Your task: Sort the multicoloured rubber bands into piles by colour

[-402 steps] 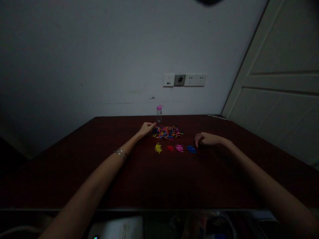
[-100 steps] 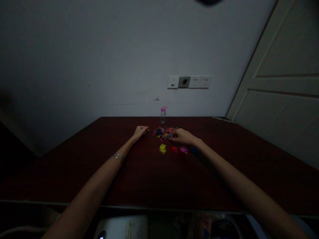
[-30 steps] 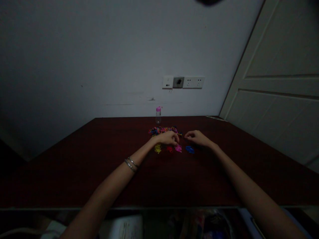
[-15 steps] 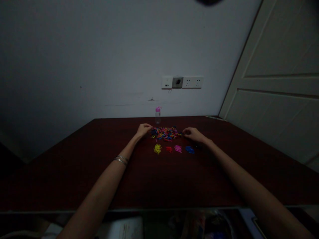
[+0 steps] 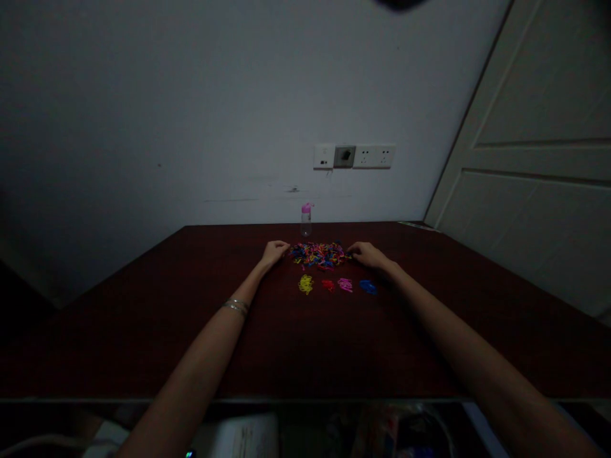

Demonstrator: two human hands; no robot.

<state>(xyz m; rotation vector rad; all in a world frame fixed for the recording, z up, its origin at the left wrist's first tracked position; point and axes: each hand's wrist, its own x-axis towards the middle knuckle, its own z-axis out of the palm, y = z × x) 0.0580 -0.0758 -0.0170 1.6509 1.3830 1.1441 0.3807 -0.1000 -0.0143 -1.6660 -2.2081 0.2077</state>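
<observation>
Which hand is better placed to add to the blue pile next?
Probably the right hand, beside the mixed heap and nearer the blue pile; the left hand is across the heap.

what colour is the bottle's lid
The bottle's lid is pink, seen in the head view.

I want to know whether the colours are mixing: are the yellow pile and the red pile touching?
Apart. The head view shows a strip of dark table between the yellow pile and the red pile.

My dark red-brown tbl (image 5: 286, 343) sits by a pale wall (image 5: 229, 95) w/ sockets (image 5: 373, 156), panelled door (image 5: 539, 152) on R, light dim
</observation>
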